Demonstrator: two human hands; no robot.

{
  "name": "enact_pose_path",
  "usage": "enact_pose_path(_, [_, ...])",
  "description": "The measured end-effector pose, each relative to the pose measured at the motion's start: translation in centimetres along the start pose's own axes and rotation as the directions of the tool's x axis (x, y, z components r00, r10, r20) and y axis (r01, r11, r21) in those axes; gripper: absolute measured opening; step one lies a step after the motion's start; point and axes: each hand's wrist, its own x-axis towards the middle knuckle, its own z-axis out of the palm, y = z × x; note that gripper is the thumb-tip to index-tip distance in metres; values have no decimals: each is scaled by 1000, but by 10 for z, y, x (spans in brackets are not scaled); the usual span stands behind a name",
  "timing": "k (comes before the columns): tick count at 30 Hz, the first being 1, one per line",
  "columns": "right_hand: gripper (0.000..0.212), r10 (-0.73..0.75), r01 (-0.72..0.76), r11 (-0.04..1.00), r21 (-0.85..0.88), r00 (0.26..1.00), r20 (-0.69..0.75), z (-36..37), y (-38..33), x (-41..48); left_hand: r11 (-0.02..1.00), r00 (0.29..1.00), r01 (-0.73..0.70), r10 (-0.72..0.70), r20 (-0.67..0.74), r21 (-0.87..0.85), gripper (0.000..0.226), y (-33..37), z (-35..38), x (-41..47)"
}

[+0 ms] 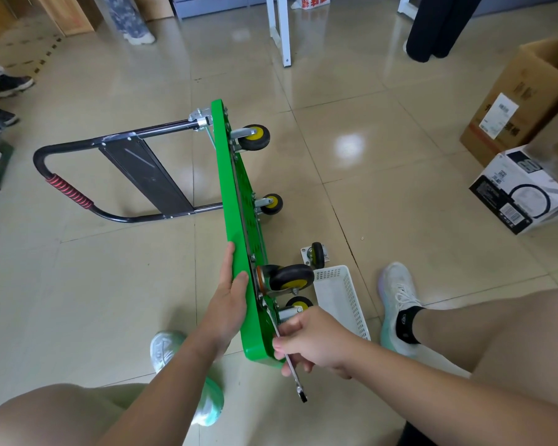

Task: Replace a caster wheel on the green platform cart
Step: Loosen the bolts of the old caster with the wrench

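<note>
At centre frame the cart (pixel 236 220) stands on edge on the floor (pixel 110 284), wheels facing right. Left grip (pixel 231 297), fingers straight, braces the cart's near end. Right grip (pixel 310 339) is curled round the wrench (pixel 295 375) at the near caster (pixel 298 305). The cart appears rigid, smooth and tip-prone, so hold its rim, not a swivelling caster.

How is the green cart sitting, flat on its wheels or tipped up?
Tipped up on its edge. The cart stands thin-side up, its wheels point sideways, and the left hand rests on it.
</note>
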Motion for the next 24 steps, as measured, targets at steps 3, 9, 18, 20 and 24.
enact_pose_path(3, [17, 15, -15, 1000, 21, 1000, -6, 4, -4, 3, 1000, 1000, 3, -3, 0, 10, 57, 0, -1, -1])
enact_pose_path(9, [15, 28, -29, 999, 26, 1000, 3, 3, -5, 10, 1000, 1000, 3, -3, 2, 11, 57, -1, -1, 0])
enact_pose_path(18, [36, -235, 138, 862, -487, 961, -144, -4, 25, 54, 1000, 1000, -1, 1, 9, -30, 59, -1, -2, 0])
enact_pose_path(20, [35, -237, 143, 864, -482, 962, -139, -1, 30, 59, 999, 1000, -5, 5, 17, -33, 59, -1, -2, 1])
enact_pose_path(24, [27, -271, 175, 878, -446, 949, -160, -3, 40, 51, 999, 1000, 1, 0, 23, -33, 59, 1, -2, 0])
